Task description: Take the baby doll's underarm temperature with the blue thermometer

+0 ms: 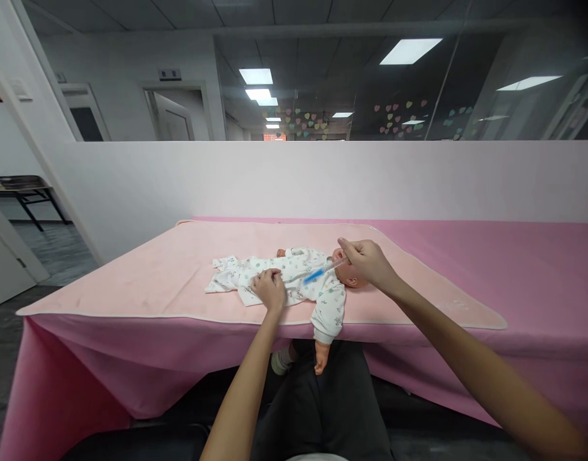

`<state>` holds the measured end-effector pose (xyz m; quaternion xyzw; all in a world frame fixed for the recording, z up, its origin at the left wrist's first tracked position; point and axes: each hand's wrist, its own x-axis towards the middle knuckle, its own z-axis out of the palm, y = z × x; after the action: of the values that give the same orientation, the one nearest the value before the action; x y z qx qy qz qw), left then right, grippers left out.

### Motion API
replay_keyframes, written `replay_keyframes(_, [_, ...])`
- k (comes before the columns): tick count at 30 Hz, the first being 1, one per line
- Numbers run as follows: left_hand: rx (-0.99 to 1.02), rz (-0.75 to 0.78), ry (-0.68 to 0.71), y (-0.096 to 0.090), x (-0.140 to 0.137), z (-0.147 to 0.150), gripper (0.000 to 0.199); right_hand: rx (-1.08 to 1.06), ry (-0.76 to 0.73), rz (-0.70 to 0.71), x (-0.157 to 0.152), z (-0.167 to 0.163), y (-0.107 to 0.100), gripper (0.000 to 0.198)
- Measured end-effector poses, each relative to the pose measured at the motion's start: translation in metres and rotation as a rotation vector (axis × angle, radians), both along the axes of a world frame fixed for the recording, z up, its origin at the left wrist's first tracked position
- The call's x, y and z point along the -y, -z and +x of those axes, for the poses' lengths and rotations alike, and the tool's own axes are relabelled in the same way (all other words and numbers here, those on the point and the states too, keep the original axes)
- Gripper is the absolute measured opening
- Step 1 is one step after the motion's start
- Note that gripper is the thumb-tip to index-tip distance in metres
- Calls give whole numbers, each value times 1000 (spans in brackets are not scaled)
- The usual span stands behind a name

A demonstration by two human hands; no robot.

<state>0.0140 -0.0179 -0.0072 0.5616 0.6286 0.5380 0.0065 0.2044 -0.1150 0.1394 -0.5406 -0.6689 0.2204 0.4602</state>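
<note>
A baby doll [298,272] in white patterned clothes lies on its back, its head to the right and one arm hanging over the table's front edge. My left hand [269,288] rests on the doll's lower body with fingers curled; what they hold, if anything, is hidden. Above the doll's head, my right hand [368,261] is closed in a pinch on a thin clear stick with a blue end [314,276], much like a thermometer. The blue end points left over the doll's chest and is smeared by motion.
A pale pink mat [178,282] lies under the doll on a table with a darker pink cloth [538,275]. A white wall [346,179] with glass above it stands behind. My legs [322,403] are below the front edge.
</note>
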Motion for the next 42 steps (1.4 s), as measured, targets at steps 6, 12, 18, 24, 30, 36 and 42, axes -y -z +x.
replay_keyframes(6, [-7, 10, -6, 1, 0, 0, 21, -9, 76, 54, 3, -2, -6, 51])
replay_keyframes(12, [-7, -4, 7, 1, 0, 0, 22, -11, 113, 99, 4, 7, -13, 53])
replay_keyframes(18, [6, -21, 0, -1, 0, 1, 21, -126, 67, 8, 1, 14, -9, 53])
replay_keyframes(24, [17, 4, 2, 1, -1, 1, 21, -207, 3, -75, -2, 12, -7, 52])
replay_keyframes(30, [14, 11, -1, 1, -2, 1, 21, -194, 28, -84, 0, 11, -11, 51])
replay_keyframes(36, [9, 10, -9, 1, -2, 1, 21, -185, 70, -104, -8, 13, -8, 48])
replay_keyframes(42, [2, -1, -2, 1, -2, 0, 22, -181, 62, -67, -3, 11, -8, 49])
